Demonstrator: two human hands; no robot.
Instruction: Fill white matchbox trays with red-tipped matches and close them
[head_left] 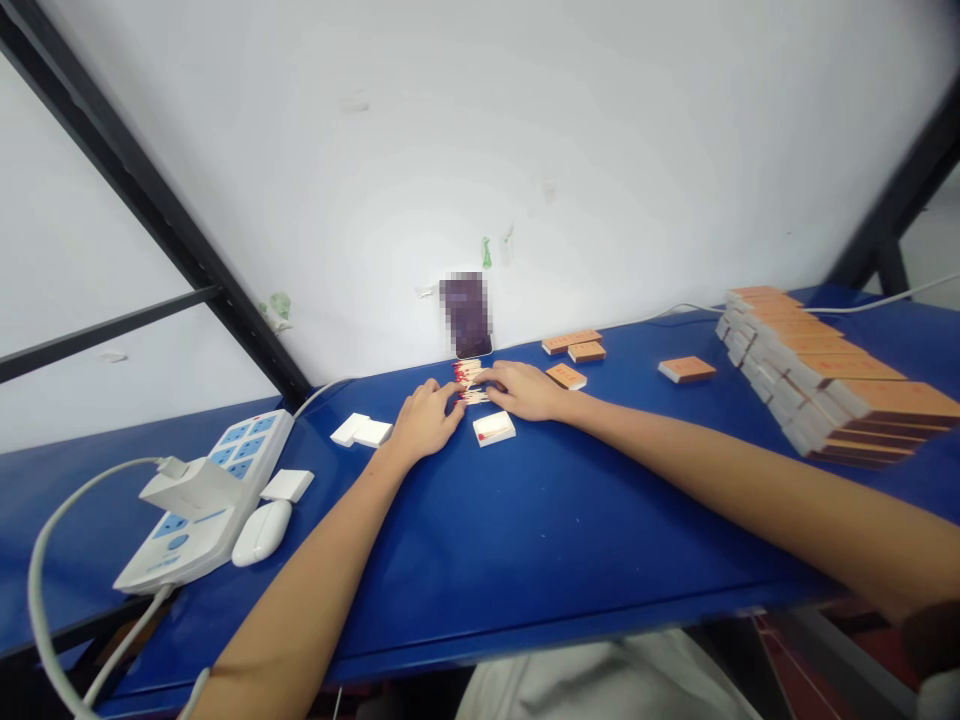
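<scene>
A loose pile of red-headed matches [469, 371] lies on the blue table near the wall, between my two hands. My left hand [427, 418] is at the left side of the pile, its thumb and fingers apart and the fingertips touching the matches. From the right, my right hand [525, 390] reaches over the pile with its index finger stretched out and the thumb below it. I see nothing gripped in either hand, though the fingertips are small and partly merge with the matches. Just in front is a white matchbox tray [504, 430] holding a few matches.
White trays [371, 432] lie left of my left hand. Orange matchboxes [574, 340] lie behind my right forearm, one [687, 369] farther right, beside a large stack [832, 370]. A phone [474, 345] leans on the wall. A power strip [225, 500] and earphone case [262, 532] are left.
</scene>
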